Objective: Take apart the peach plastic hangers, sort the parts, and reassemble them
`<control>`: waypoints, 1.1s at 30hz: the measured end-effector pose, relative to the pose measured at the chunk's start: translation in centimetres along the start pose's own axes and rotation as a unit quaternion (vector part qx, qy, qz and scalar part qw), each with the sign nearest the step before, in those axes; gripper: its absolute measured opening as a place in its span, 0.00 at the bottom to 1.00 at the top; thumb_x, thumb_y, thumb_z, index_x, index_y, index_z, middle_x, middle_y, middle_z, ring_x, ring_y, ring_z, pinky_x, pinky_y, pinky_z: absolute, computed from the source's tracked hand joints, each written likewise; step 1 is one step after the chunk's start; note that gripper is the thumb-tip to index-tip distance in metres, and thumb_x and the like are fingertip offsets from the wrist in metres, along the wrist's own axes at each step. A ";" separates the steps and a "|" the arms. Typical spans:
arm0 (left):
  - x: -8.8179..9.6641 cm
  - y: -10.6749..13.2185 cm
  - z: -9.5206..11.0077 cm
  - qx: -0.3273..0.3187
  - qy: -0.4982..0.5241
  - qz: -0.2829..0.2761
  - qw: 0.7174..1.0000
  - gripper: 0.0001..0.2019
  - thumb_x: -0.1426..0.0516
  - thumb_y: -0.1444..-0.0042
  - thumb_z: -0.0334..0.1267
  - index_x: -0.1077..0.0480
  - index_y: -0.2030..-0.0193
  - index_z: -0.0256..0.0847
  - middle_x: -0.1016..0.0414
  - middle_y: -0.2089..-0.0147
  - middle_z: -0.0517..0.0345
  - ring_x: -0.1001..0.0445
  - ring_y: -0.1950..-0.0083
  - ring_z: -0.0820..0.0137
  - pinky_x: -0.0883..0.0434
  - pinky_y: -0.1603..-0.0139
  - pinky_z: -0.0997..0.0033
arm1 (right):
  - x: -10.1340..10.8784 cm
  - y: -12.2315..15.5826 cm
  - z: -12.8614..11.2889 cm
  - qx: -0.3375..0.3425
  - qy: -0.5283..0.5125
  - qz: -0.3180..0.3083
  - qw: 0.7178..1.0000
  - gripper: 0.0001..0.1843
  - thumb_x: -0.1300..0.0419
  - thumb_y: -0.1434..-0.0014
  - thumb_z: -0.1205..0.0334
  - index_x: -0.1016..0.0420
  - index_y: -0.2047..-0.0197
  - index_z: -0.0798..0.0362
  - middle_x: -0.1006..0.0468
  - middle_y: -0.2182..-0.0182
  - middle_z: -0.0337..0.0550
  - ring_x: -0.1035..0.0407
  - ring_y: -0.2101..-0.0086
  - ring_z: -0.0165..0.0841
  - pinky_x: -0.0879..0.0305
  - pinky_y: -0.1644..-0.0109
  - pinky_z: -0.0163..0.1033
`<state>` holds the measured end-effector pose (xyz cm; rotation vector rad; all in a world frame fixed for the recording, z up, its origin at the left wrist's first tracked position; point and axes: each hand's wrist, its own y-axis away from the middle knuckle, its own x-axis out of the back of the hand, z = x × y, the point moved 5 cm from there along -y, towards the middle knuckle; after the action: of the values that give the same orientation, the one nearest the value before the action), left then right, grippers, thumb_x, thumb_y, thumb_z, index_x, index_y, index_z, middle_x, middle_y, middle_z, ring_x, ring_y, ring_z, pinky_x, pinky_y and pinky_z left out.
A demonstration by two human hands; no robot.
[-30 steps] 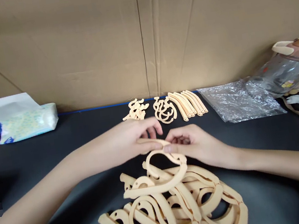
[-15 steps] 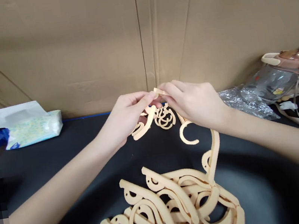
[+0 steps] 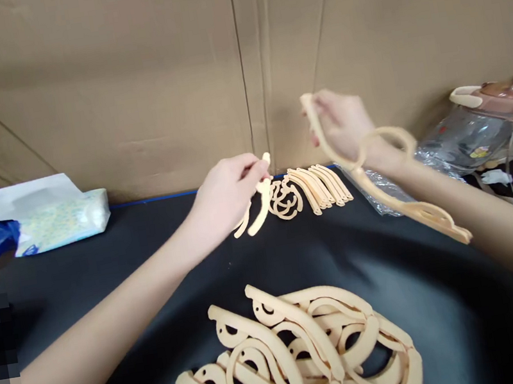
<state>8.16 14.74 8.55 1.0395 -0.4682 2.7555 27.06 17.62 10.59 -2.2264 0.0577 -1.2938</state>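
My left hand (image 3: 224, 190) is closed in a pinch on a cream curved hanger arm (image 3: 263, 207), whose lower end points down above the table. Off to the right, my right hand (image 3: 345, 119) is raised, blurred, with its fingers closed round one end of a folding clothes hanger (image 3: 376, 192). That hanger slants down across the right forearm, its round hook (image 3: 393, 131) sticking up from the middle. Beyond my left hand lie loose hooks (image 3: 296, 202) and a row of loose hanger arms (image 3: 317, 189). Other pieces are partly hidden behind the left fingers.
Nearest me, several folding hangers (image 3: 302, 327) lie in an overlapping pile on the black table (image 3: 183, 314). A tissue pack (image 3: 61, 219) sits at the left. Clear plastic wrap (image 3: 383, 191) and a drinking bottle (image 3: 461, 130) are at the right. A cardboard wall (image 3: 124, 96) stands behind.
My hands have come apart. The right one has moved up and right with the hanger, uncovering the row of loose arms. My left hand stays nearly in place with its curved piece.
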 end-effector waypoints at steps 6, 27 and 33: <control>1.0 -2.1 -6.7 0.117 0.029 0.002 0.993 0.12 0.41 0.46 0.45 0.21 0.70 0.39 0.20 0.68 0.55 0.28 0.67 0.68 0.37 0.67 0.72 | 2.8 -0.3 1.2 -0.148 -0.396 0.064 0.904 0.11 0.55 0.33 0.70 0.35 0.63 0.51 0.32 0.83 0.32 0.52 0.88 0.24 0.58 0.83 0.35; -2.4 -0.8 -4.9 0.161 0.447 -0.111 0.873 0.06 0.39 0.42 0.36 0.26 0.62 0.34 0.34 0.73 0.62 0.39 0.79 0.81 0.40 0.79 0.82 | -2.8 1.2 3.1 -0.056 -0.210 0.070 0.974 0.07 0.41 0.47 0.63 0.38 0.67 0.49 0.23 0.60 0.43 0.28 0.61 0.36 0.33 0.56 0.43; -3.4 0.6 -3.3 0.144 0.412 -0.116 0.892 0.06 0.38 0.42 0.33 0.25 0.67 0.32 0.39 0.77 0.65 0.45 0.81 0.84 0.49 0.83 0.83 | -3.4 3.4 -2.6 0.207 0.181 0.014 0.961 0.07 0.48 0.33 0.65 0.29 0.57 0.54 0.22 0.65 0.45 0.29 0.64 0.37 0.40 0.57 0.42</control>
<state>8.46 15.22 3.81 -0.1112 0.1849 2.7455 23.94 14.61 7.29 -1.6174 -0.0424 -1.5240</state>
